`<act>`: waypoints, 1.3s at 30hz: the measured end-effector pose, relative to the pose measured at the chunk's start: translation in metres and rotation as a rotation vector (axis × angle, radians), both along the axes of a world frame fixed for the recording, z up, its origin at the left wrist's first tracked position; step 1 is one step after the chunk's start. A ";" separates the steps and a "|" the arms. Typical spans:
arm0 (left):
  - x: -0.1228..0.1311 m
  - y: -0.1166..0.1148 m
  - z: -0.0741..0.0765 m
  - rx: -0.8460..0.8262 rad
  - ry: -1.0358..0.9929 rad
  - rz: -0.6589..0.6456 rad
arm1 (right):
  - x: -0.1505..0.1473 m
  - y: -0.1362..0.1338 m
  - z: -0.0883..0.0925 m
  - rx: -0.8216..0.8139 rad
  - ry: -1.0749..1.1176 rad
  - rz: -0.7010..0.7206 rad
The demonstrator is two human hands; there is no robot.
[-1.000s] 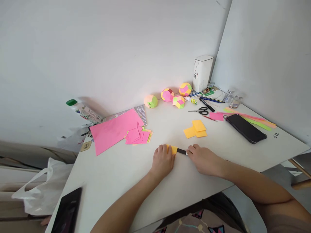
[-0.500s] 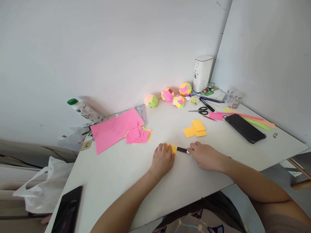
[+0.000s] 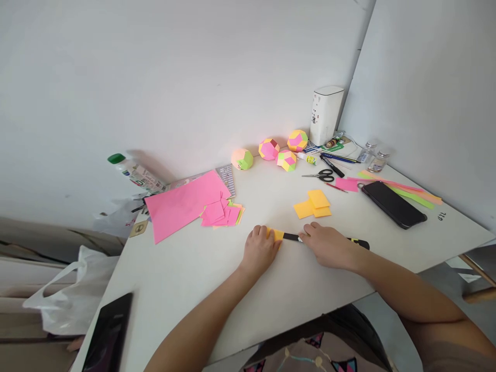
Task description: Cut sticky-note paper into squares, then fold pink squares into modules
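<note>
My left hand [image 3: 260, 247] presses a piece of yellow paper [image 3: 278, 235] onto the white table, its fingers curled close together on it. In my right hand [image 3: 323, 244] is a utility knife [image 3: 360, 243] with a black and yellow handle, gripped near its front. Its long dark blade reaches left and meets the edge of the yellow paper; my fingers hide the middle of the knife. Several folded yellow paper pieces [image 3: 314, 204] lie just beyond my right hand. To the left is a pile of pink and green paper pieces [image 3: 220, 213].
A large pink sheet [image 3: 186, 204] lies at the left. Several faceted paper balls [image 3: 268, 149] stand along the wall. Scissors [image 3: 324, 175], a black phone [image 3: 394, 204], paper strips [image 3: 411, 194] and two small glass jars [image 3: 378, 161] are at the right. A dark tablet [image 3: 108, 333] rests front left.
The rear of the knife handle now shows beyond my right wrist, where it was mostly hidden. My left hand stays on the yellow paper. The view has shifted slightly.
</note>
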State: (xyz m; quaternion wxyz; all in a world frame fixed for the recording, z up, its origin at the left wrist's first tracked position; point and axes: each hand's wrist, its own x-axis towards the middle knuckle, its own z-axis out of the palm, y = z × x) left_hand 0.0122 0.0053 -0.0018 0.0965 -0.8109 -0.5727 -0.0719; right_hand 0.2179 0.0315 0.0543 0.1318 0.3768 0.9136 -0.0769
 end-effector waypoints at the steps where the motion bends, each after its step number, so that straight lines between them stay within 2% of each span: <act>1: 0.000 0.000 0.000 0.006 0.000 -0.007 | -0.001 0.001 0.000 0.005 0.002 0.007; 6: -0.004 0.001 0.002 0.002 -0.005 -0.024 | 0.000 0.003 -0.001 -0.002 0.002 0.026; 12: -0.011 0.002 0.003 -0.017 -0.028 -0.103 | 0.003 -0.007 0.003 -0.032 0.005 0.027; 25: -0.011 0.001 0.004 -0.010 -0.027 -0.110 | -0.001 -0.008 0.006 -0.027 -0.030 0.000; 39: -0.014 0.001 0.001 0.003 -0.093 -0.153 | -0.006 0.000 -0.001 0.050 0.002 0.056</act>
